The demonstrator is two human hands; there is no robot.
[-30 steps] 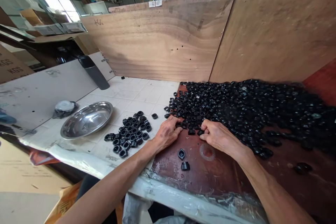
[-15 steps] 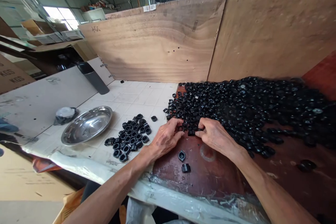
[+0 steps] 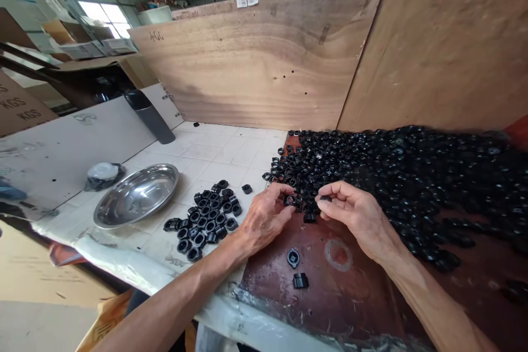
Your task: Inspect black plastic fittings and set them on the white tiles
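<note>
At the front edge of a big heap of small black plastic caps (image 3: 355,159), both my hands are at work. My left hand (image 3: 270,212) curls its thumb and fingers around a black ring-shaped cap (image 3: 291,200). Between the thumb and fingertips of my right hand (image 3: 350,209) is a small black cap (image 3: 325,198), partly hidden by the fingers. A single cap (image 3: 309,218) rests on the board between the hands. Nearer to me lie an eared cap (image 3: 292,257) and a cap on its side (image 3: 301,280).
Left of my hands, a small group of black caps (image 3: 210,219) lies on the white surface (image 3: 223,148). A steel bowl (image 3: 138,195), a wrapped bundle (image 3: 103,175) and a dark bottle (image 3: 150,116) stand farther left. A plywood wall (image 3: 256,66) closes the back.
My right hand has turned and lifted slightly, with a small black cap now showing in its pinch. My left hand stays near the same caps. The camera view has shifted a little.
</note>
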